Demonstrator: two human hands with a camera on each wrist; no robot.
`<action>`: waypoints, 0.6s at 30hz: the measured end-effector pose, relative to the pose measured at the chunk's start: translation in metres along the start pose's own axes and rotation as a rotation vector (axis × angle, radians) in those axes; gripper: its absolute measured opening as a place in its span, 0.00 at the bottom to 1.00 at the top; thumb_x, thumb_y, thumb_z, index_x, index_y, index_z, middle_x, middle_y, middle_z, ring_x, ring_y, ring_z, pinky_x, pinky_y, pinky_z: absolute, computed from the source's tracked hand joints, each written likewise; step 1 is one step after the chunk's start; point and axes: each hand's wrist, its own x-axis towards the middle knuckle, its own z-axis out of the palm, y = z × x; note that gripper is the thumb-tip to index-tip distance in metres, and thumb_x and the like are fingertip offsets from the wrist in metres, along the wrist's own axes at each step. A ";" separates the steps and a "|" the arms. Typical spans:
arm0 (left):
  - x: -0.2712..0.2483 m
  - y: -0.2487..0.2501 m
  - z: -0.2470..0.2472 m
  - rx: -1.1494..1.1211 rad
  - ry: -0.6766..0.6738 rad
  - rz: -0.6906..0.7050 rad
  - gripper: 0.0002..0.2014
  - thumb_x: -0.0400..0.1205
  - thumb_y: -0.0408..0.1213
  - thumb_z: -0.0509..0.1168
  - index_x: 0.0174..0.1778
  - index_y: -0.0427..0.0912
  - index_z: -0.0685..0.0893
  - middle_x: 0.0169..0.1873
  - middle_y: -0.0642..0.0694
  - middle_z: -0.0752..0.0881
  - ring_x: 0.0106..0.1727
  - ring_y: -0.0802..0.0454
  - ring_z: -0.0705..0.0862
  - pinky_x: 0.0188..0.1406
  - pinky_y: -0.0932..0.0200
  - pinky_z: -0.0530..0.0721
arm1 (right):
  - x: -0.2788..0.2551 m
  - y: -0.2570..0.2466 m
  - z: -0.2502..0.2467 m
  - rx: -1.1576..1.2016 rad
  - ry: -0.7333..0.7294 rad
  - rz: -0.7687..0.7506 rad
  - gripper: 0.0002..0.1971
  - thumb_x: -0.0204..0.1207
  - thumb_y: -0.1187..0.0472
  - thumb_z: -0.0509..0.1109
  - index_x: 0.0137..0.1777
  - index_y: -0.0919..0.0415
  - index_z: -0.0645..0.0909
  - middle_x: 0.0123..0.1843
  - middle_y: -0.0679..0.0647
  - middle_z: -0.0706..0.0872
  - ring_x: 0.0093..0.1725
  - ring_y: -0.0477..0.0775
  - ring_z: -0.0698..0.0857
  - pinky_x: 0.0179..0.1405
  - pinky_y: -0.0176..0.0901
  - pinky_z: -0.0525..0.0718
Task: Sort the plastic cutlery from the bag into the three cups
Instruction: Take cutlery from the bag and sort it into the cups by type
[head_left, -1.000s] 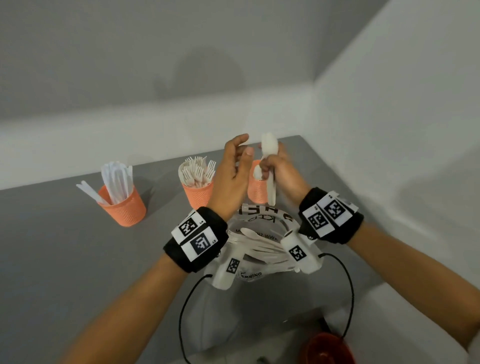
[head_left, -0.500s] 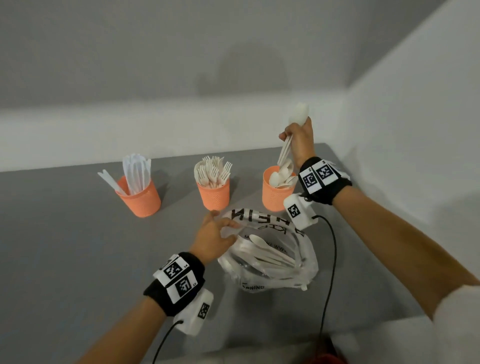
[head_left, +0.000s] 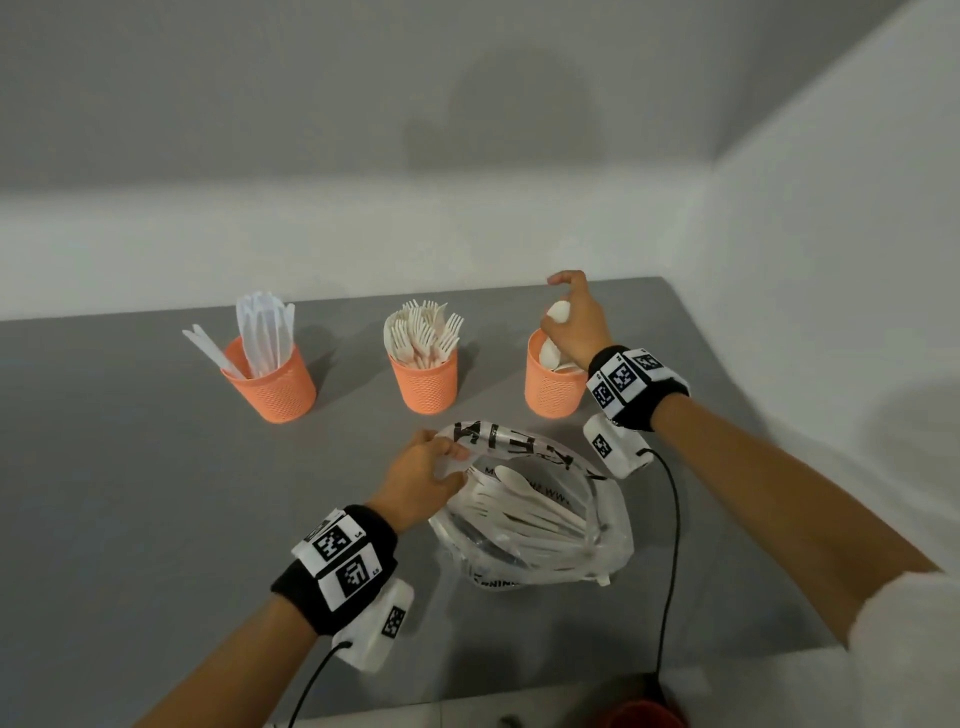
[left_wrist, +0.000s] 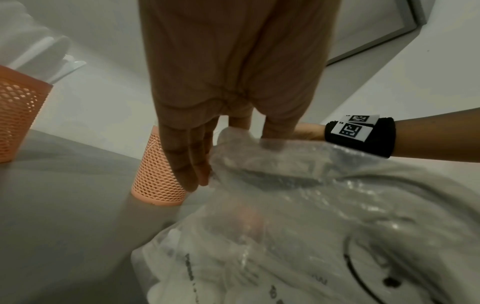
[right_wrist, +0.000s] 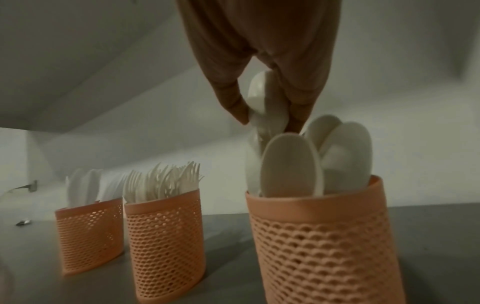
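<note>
From the head view, the clear plastic bag of white cutlery bears black lettering too broken to read and lies near the grey table's front edge, its rim pinched by the left hand. The left wrist view shows those fingers curled on the crinkled film. In the right wrist view, the right hand pinches a white plastic spoon over the spoon-filled orange mesh cup by the table's right edge.

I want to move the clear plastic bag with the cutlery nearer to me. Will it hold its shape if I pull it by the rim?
Probably not. The bag is thin, crinkled film that sags where the left hand pinches its rim, so it should stretch and fold. The loose cutlery inside would likely slide and shift.
</note>
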 end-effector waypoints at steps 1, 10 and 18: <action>0.001 0.000 0.001 -0.001 -0.001 0.000 0.15 0.78 0.32 0.67 0.61 0.38 0.81 0.63 0.39 0.74 0.65 0.43 0.76 0.66 0.58 0.71 | 0.001 0.000 0.000 -0.062 -0.012 -0.047 0.22 0.72 0.76 0.61 0.65 0.60 0.71 0.38 0.53 0.76 0.36 0.52 0.78 0.36 0.33 0.77; 0.000 -0.002 0.001 -0.020 0.003 -0.002 0.14 0.80 0.32 0.64 0.62 0.36 0.80 0.62 0.39 0.75 0.64 0.42 0.77 0.65 0.58 0.71 | 0.002 0.021 0.006 -0.861 -0.328 -0.134 0.30 0.85 0.48 0.46 0.82 0.64 0.50 0.84 0.58 0.53 0.83 0.56 0.52 0.80 0.59 0.43; -0.001 -0.002 0.004 -0.009 -0.007 -0.050 0.17 0.81 0.32 0.62 0.67 0.38 0.76 0.63 0.38 0.75 0.64 0.43 0.76 0.59 0.64 0.68 | -0.041 -0.010 0.000 -0.410 -0.084 -0.386 0.26 0.80 0.47 0.54 0.72 0.63 0.73 0.72 0.62 0.77 0.75 0.61 0.71 0.74 0.50 0.63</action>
